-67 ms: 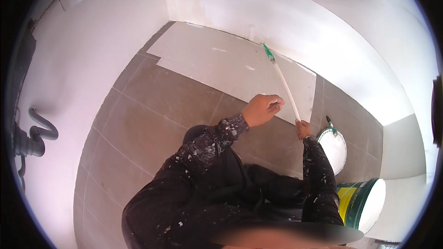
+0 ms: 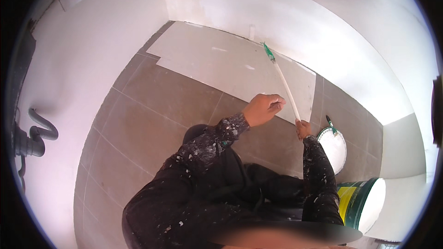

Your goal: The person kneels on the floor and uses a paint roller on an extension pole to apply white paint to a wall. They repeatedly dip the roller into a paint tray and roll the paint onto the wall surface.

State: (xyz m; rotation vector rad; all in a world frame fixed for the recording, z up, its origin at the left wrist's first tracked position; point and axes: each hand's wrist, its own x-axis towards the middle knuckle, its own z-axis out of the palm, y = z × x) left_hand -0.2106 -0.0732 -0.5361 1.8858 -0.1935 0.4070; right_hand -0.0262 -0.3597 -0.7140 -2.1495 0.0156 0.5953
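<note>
My right hand [image 2: 303,130] is wrapped round the lower end of a long white pole [image 2: 287,86]. At the pole's far end is a green brush-like head [image 2: 268,52], close to where the floor meets the far wall. To the left of the pole hovers my left hand [image 2: 263,109], its fingers curled in with thumb and fingertips near each other. Whether anything small sits between those fingertips cannot be made out. Both dark sleeves are spattered with paint. Beside my right forearm stands a white round bucket [image 2: 335,154], with a small green-smeared brush [image 2: 331,126] resting at its rim.
Pale sheets [image 2: 203,55] cover the tiled floor [image 2: 170,97] along the far wall [image 2: 286,18]. A green and yellow bucket [image 2: 357,201] with a white top is by my right elbow. From the left wall sticks out a grey bent hose [image 2: 46,129].
</note>
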